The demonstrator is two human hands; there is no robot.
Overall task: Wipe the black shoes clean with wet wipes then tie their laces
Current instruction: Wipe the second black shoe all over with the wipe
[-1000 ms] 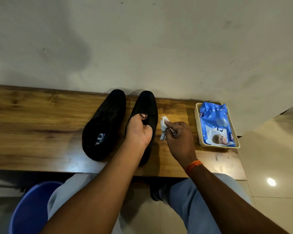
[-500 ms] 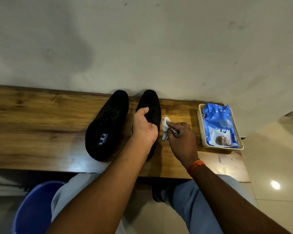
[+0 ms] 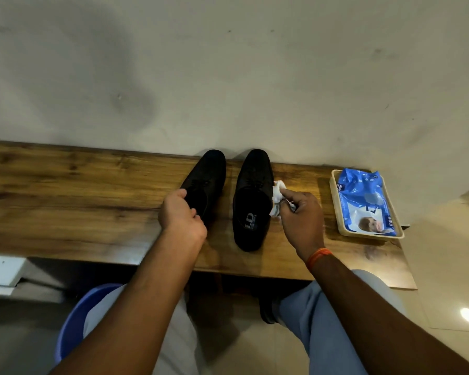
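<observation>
Two black lace-up shoes stand side by side on the wooden bench (image 3: 65, 201), toes toward the wall. My left hand (image 3: 182, 215) lies over the heel opening of the left shoe (image 3: 209, 174), thumb on its outer side and fingers curled over the collar. The right shoe (image 3: 251, 212) stands free, its printed insole showing. My right hand (image 3: 301, 215) pinches a crumpled white wet wipe (image 3: 278, 192) that touches the right shoe's outer side. The laces are too dark to make out.
A blue pack of wet wipes (image 3: 363, 201) lies in a cream tray (image 3: 336, 212) at the bench's right end. The wall runs right behind the shoes. A blue bucket (image 3: 71, 326) stands on the floor beside my left knee.
My left hand has left the right shoe and moved left onto the left shoe's heel. The right hand with the wipe stays beside the right shoe.
</observation>
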